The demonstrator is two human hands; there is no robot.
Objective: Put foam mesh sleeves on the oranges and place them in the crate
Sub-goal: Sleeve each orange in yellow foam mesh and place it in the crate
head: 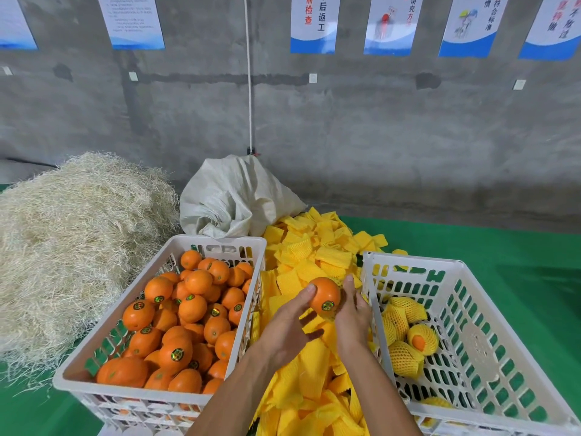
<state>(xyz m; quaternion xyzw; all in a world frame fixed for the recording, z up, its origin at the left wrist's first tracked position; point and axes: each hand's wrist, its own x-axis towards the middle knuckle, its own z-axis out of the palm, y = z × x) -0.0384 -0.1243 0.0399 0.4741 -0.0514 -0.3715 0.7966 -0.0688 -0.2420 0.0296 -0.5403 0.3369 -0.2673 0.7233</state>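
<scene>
With the orange (325, 298) gripped by both the left hand (290, 322) and right hand (351, 316) above the sleeves (314, 265), stretch one fully over before dropping it into the crate (490, 350) at three o'clock.

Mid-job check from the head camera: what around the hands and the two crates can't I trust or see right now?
- Sleeve at the held orange: the right hand and the fruit hide it; how far on, unclear.
- Left hand palm side: faces away.
- Left crate: lower layers of oranges buried under top ones.
- Right crate: near corner cut off by the bottom edge; forearm covers its left wall.
- Wall posters: tops cropped, small print unreadable.
</scene>
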